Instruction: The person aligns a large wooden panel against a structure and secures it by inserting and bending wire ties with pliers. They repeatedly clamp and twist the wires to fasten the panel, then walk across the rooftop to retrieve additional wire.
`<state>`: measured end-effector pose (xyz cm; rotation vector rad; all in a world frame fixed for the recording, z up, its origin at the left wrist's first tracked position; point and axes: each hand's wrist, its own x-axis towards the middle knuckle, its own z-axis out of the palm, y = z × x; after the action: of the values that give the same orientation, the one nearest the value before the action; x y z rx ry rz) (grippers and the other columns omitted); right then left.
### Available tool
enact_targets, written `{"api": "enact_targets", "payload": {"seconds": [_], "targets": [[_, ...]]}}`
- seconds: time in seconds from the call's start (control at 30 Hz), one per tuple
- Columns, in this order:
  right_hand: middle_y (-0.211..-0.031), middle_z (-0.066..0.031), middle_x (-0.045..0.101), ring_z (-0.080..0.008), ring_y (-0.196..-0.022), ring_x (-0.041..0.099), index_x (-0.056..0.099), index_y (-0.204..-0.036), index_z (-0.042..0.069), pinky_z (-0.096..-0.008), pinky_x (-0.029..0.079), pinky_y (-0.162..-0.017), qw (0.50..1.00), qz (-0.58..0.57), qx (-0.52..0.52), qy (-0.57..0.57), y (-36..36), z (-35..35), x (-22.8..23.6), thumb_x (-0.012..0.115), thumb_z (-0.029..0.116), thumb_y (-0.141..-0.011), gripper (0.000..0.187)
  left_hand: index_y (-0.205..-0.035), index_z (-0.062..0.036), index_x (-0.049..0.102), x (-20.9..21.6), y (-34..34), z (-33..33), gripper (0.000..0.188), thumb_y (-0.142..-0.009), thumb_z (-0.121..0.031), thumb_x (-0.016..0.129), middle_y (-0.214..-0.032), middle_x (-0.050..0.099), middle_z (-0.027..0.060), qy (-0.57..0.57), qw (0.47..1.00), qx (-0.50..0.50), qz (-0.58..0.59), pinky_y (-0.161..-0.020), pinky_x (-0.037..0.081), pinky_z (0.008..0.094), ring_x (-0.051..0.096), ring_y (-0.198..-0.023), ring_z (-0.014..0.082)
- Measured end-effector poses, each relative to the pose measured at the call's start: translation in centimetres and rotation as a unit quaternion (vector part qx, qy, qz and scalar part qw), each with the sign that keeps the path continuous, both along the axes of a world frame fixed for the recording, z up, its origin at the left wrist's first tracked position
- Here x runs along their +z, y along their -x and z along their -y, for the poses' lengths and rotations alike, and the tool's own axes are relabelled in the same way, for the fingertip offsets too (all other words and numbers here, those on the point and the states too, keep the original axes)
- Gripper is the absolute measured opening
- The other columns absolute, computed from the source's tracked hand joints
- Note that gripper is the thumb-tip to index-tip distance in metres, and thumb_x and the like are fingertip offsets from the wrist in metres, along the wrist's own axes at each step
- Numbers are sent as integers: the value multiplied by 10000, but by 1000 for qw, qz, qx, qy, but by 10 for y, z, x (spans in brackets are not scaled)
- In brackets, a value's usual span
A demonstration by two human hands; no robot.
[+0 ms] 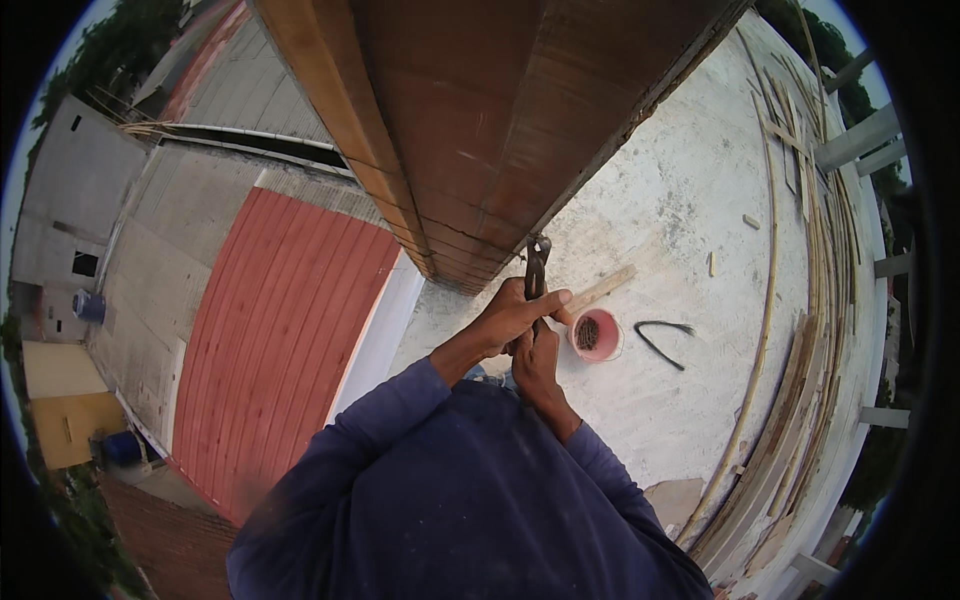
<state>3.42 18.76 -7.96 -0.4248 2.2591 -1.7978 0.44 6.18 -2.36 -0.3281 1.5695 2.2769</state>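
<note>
Concrete floor [640,430] underfoot, whitish and stained, out in the open; off to the left, one ribbed red roof [270,340]. Ahead, one brown boarded column [450,130]. At its right edge, one pair of dark pincers [536,265], with fingers of two hands, left hand [503,318] and right hand [537,362], wrapped around the handles. Near these, one pink bucket [607,342] and one bent dark wire bundle [657,351].

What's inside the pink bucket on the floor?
A clump of thin, dark pieces, apparently nails, lies toward the left inside the pink bucket; bare pink shows at the right. Whatever is under the clump is covered and cannot be seen.
</note>
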Motion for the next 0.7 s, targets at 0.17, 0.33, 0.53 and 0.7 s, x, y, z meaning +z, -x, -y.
{"api": "enact_targets", "payload": {"seconds": [0.17, 0.33, 0.53, 0.7], "targets": [[-701, -116, 610, -204, -592, 642, 553, -999, -74, -342, 529, -551, 999, 32, 20, 2, 5, -4, 11, 428, 402, -1101, 503, -877, 11, 682, -11, 2, 3, 428, -961, -407, 720, -865, 739, 148, -13, 1000, -27, -3, -408, 462, 250, 598, -503, 104], [-670, 32, 422, -103, -527, 453, 514, -920, 59, -301, 520, -526, 924, 311, 143, 171, 7, -32, 64, 424, 364, -1118, 374, -987, -14, 639, -8, -2, 5, 442, -994, -456, 658, -1134, 697, 245, -186, 975, -102, -72, -757, 613, 353, 713, -946, 247], [-640, 51, 406, -65, -499, 453, 518, -922, 97, -266, 505, -517, 602, 606, 258, 453, 19, -49, 75, 432, 441, -1104, 399, -997, -14, 672, -2, 5, -3, 433, -1035, -438, 594, -1127, 689, 257, -355, 915, -167, -89, -979, 558, 400, 674, -1119, 288], [-649, 16, 488, -126, -513, 539, 562, -1014, 83, -290, 528, -542, 794, 487, 253, 262, 32, -69, 84, 569, 369, -1055, 289, -947, 24, 725, 10, 5, -16, 430, -1027, -386, 624, -1048, 718, 234, -247, 964, -79, 59, -886, 596, 373, 689, -1102, 257]]}}
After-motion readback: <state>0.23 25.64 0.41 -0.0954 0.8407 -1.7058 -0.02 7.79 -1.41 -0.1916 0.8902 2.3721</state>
